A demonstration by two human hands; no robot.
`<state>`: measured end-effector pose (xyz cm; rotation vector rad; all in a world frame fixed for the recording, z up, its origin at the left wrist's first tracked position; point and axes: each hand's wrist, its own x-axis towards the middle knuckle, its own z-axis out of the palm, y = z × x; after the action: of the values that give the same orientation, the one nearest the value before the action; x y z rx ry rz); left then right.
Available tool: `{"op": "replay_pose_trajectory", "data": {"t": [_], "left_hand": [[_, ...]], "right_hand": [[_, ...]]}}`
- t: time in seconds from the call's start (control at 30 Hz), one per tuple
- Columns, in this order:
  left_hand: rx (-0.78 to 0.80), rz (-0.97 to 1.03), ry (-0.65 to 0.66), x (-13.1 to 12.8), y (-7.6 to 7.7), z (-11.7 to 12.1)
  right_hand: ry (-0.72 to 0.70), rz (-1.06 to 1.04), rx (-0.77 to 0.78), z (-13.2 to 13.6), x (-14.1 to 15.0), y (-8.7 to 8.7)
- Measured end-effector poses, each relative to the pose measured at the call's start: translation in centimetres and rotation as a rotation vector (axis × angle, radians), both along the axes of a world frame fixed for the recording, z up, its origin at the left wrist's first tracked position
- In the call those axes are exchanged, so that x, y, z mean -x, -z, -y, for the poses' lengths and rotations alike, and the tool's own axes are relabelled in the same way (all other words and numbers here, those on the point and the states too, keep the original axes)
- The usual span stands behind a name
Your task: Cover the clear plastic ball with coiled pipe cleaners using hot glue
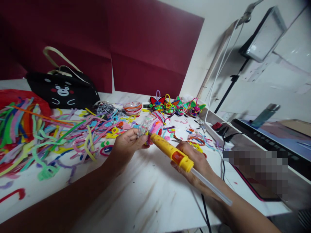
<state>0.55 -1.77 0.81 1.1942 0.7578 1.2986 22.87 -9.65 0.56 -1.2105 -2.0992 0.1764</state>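
Note:
A yellow hot glue gun (167,150), with a clear glue stick (211,186) jutting from its back, is in my right hand (194,158), fingers wrapped round its grip. Its nozzle points at a colourful rounded craft piece (154,126) made of pink, orange and clear-looking material. My left hand (131,142) pinches that piece at its near left side. Nozzle and piece overlap in view, so I cannot tell whether they touch. Several finished pipe-cleaner animal heads (175,106) with ears and hanging loops stand behind.
Loose pipe cleaners (85,136) in many colours cover the left and middle of the white table (136,200). A black bag (63,89) stands at the back left. A phone (257,181), a power strip (218,127) and a lamp stand (230,84) are on the right. Scissors (177,139) lie near the gun.

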Motion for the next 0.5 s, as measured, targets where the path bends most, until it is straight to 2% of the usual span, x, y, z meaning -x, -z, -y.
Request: {"op": "replay_pose_trajectory", "data": {"t": [0.23, 0.5], "left_hand": [[-0.008, -0.016, 0.017, 0.13, 0.2, -0.17], [-0.005, 0.009, 0.031, 0.15, 0.34, -0.26]], "right_hand": [[-0.032, -0.022, -0.055, -0.16, -0.12, 0.03], [-0.042, 0.005, 0.002, 0.14, 0.08, -0.42]]}}
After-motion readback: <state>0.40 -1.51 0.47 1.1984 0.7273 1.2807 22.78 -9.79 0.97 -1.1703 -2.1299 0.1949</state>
